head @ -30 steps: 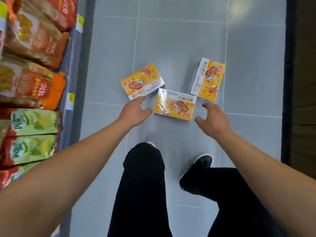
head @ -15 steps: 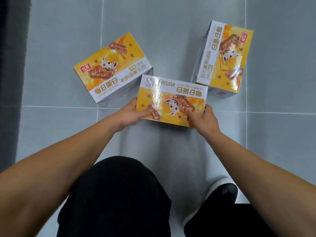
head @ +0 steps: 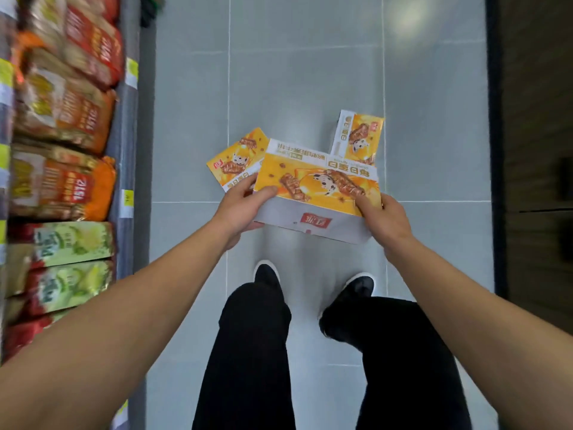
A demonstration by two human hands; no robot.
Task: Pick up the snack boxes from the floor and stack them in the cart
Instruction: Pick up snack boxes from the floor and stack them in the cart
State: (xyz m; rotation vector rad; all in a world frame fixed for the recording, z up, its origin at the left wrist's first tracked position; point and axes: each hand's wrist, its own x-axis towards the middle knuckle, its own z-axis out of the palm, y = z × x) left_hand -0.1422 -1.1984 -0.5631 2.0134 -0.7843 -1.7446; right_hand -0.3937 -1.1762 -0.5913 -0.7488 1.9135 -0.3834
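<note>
Yellow-and-white snack box (head: 316, 184) printed with chocolate bars, both hands gripping it, left (head: 242, 209), right (head: 383, 218)

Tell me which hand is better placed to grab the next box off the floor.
Left, probably. Both hands grip the lifted box, but the left hand sits right beside the left floor box; the right hand is farther from the right floor box.

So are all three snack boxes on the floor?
No, both hands, left and right, hold the middle box up; two lie below.
</note>
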